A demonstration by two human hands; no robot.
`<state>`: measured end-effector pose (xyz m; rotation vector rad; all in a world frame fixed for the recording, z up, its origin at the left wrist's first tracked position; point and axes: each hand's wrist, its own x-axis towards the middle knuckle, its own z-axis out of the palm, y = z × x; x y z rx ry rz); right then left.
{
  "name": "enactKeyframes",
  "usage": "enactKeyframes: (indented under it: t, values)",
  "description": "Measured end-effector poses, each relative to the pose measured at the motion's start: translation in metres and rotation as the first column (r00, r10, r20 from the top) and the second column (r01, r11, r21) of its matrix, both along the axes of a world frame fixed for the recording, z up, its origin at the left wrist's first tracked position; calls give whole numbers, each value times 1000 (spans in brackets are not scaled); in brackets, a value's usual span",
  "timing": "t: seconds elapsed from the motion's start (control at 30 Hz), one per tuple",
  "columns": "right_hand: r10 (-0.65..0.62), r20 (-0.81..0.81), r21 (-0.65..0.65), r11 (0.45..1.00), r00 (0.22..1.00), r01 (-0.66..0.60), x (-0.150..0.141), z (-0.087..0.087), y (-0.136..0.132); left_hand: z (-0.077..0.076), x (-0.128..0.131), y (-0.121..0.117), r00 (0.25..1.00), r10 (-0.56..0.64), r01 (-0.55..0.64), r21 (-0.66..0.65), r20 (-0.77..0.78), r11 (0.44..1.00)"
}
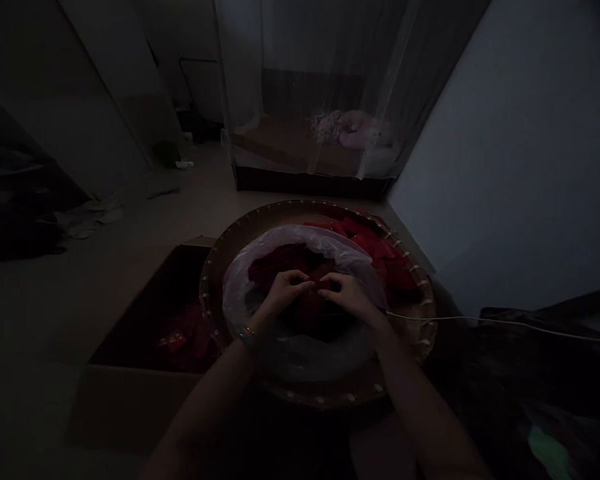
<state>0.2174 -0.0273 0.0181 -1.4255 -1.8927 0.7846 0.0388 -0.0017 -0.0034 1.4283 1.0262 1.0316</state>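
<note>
The room is dim. My left hand (286,288) and my right hand (349,293) meet over a clear plastic bag (300,347) full of dark red pieces (275,263). Both hands are closed in a pinch on a small red piece (321,285) between them. The bag lies in a round woven bamboo tray (215,267). More red pieces (375,247) are heaped loose on the tray's far right side. A bracelet (249,331) circles my left wrist.
An open cardboard box (130,393) holding red items (180,340) stands left of the tray. A thin white cord (480,321) runs to the right. A netted bed (320,140) is behind, a wall (520,167) on the right, dark fabric (530,387) at lower right.
</note>
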Motion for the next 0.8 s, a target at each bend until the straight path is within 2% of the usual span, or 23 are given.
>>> enactKeyframes:
  t: [0.1,0.17,0.27,0.37,0.6,0.7,0.8]
  values:
    - [-36,-82,-78,997,996,29,2,-2,1,-3,1,0,1000,-18,19,-46,19,999]
    - [-103,-148,-147,986,984,81,3,-3,2,-5,2,-2,995,-94,95,-127,15,987]
    - [-203,-260,-194,969,944,155,5,-3,4,-9,1,-4,970,-241,241,-289,36,927]
    - [-211,-317,-163,973,925,166,6,-3,5,-13,-1,-5,955,-286,296,-346,81,890]
    - [-216,-206,-73,976,955,205,2,-8,7,-22,-2,-4,926,-368,371,-390,87,843]
    - [-279,-188,-57,960,942,273,10,-8,9,-19,-3,-5,923,-357,383,-400,140,833]
    - [-359,-119,9,932,926,363,22,-7,11,-15,-5,-5,929,-313,367,-378,198,850]
